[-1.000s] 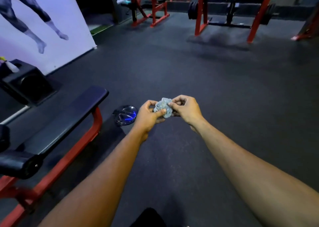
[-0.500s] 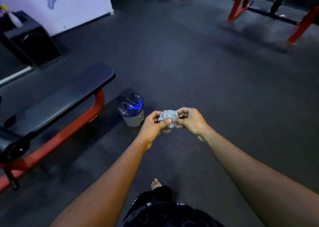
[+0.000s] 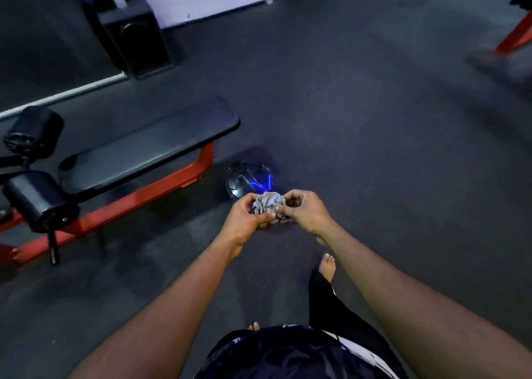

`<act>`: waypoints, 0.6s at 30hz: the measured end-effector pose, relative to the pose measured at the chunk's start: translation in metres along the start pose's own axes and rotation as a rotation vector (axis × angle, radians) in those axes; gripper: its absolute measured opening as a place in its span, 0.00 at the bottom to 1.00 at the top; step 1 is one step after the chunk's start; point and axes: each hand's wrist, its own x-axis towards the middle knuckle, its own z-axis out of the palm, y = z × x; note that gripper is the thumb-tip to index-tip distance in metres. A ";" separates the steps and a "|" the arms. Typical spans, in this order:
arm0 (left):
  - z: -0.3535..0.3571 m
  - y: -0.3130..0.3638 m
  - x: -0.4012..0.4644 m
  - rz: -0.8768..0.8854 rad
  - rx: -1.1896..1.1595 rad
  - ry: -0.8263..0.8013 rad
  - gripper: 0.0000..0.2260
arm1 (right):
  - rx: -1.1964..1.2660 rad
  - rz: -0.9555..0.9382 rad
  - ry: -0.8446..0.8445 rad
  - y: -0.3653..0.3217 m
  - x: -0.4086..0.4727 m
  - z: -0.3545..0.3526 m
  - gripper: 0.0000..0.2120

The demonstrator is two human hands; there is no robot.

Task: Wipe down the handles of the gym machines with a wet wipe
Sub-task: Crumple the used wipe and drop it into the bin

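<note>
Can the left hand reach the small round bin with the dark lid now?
Probably not yet: the left hand and right hand both grip the crumpled grey wipe, though the round dark-lidded bin stands unobstructed just beyond.

crumpled grey wipe [image 3: 267,203] between hands

Floor [image 3: 359,113]: dark rubber-like gym matting, speckled.
Bench [image 3: 149,151]: black pad on a red frame, standing on the floor at left.
Bin [image 3: 250,180]: small, round, dark shiny lid, on the floor just beside the bench's end.
Speaker box [image 3: 134,34]: black, on the floor by the white wall.
Bare foot [image 3: 327,267]: planted on the floor.
</note>
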 end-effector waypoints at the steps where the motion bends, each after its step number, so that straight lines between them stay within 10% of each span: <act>1: 0.003 0.003 0.011 -0.001 -0.003 0.022 0.16 | -0.019 -0.008 -0.015 -0.001 0.015 -0.006 0.04; 18: 0.067 0.106 0.175 -0.037 -0.092 0.360 0.15 | -0.020 -0.051 -0.309 -0.074 0.229 -0.109 0.06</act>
